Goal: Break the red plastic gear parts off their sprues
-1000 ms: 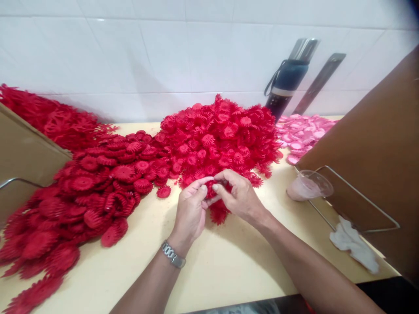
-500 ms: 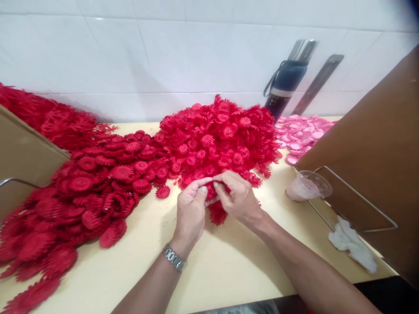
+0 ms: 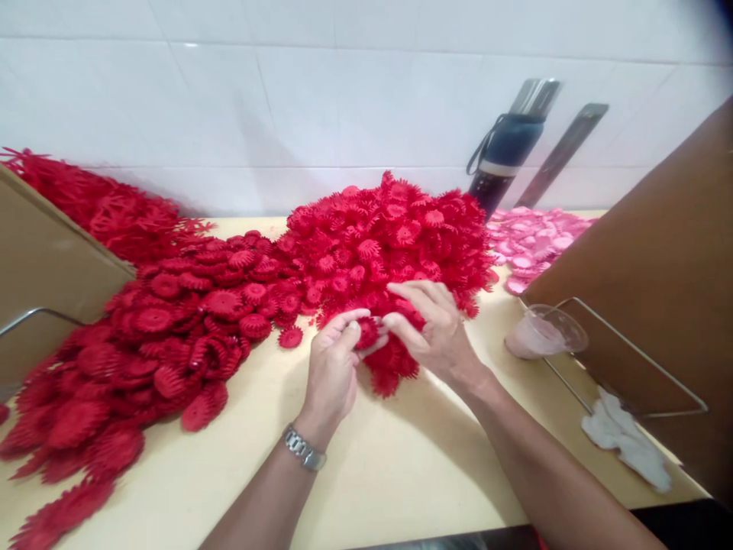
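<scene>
Pinched between the thumb and fingers of my left hand [image 3: 335, 355] is a small red fringed flower piece [image 3: 367, 333]. My right hand [image 3: 432, 328] is just to its right, thumb and index finger spread apart, the thumb tip close to the piece's edge. Whether that thumb touches it, I cannot tell. Behind both hands rises a tall heap of red fringed flowers [image 3: 389, 237]; some of them hang down under my hands. A pile of flatter, darker red fringed discs [image 3: 154, 321] spreads out to the left.
Red strip-like cutouts [image 3: 108, 210] lie at the back left behind a cardboard panel [image 3: 51, 260]. Pink discs [image 3: 538, 237], a dark blue flask [image 3: 507, 153] and a metal strip [image 3: 566, 153] are at the back right. A plastic cup [image 3: 538, 332], white cloth [image 3: 624, 439] and brown board [image 3: 647, 252] stand nearer.
My right hand has moved away to the right and its fingers have opened. The red flower piece now shows in my left hand, which stays in nearly the same place.
</scene>
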`<state>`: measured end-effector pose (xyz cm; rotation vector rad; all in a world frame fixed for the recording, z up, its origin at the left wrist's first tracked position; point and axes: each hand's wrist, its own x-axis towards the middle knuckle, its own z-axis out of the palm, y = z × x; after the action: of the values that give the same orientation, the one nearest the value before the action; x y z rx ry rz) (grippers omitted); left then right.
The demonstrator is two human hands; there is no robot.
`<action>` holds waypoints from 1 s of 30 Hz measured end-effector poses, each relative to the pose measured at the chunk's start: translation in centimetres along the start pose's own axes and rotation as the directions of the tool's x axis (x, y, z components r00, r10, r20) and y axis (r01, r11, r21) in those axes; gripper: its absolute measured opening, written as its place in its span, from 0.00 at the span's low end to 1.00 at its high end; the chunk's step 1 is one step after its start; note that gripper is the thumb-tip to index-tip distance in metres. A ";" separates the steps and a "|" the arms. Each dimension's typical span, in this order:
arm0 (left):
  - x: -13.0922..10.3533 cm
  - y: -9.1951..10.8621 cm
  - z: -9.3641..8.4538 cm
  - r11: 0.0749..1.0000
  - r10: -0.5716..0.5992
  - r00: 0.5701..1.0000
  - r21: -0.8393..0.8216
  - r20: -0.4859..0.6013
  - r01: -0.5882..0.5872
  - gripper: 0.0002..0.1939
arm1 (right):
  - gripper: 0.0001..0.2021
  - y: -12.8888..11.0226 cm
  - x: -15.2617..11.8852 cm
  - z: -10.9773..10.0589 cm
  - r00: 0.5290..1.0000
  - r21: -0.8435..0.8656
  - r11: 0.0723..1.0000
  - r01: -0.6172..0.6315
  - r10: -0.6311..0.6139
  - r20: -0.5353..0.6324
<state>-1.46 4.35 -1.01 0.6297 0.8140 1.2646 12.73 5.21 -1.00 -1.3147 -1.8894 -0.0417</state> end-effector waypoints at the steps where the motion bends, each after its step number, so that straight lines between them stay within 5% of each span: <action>1: -0.1 -0.1 0.0 1.000 -0.007 1.000 0.000 0.020 0.007 0.09 | 0.13 -0.4 0.0 0.1 0.998 0.077 0.997 0.001 -0.006 0.055; 5: -0.4 -0.2 0.2 0.997 -0.072 0.992 -0.014 0.105 0.074 0.10 | 0.07 -1.2 -0.1 0.2 0.978 0.290 0.953 -0.085 0.023 0.210; 11: -0.5 -0.7 0.2 1.000 -0.019 0.997 0.001 0.079 0.019 0.08 | 0.02 -1.0 -0.2 0.1 0.979 0.441 0.885 -0.149 0.070 0.191; 18: -0.3 -1.2 0.1 0.991 0.095 0.993 0.104 -0.072 -0.087 0.05 | 0.11 -1.1 -0.6 1.0 0.994 0.143 0.984 0.109 -0.108 -0.021; 21: -0.2 -0.6 0.2 0.995 0.089 0.990 0.050 -0.114 -0.084 0.06 | 0.13 -0.1 -0.5 1.0 0.991 0.027 0.998 0.052 -0.049 -0.122; 27: 0.0 -0.3 -0.1 0.999 0.036 0.999 0.027 -0.035 -0.035 0.09 | 0.13 1.3 -0.1 0.2 0.997 -0.150 0.988 -0.029 0.018 -0.077; 30: 0.1 -0.5 -0.1 0.998 0.040 0.999 0.048 -0.028 -0.039 0.09 | 0.11 0.4 0.0 0.1 0.996 -0.045 0.999 -0.021 0.016 -0.092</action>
<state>-1.26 4.34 -1.44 0.6691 0.8611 1.2960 13.02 5.42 -1.25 -1.3385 -1.8080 -0.1347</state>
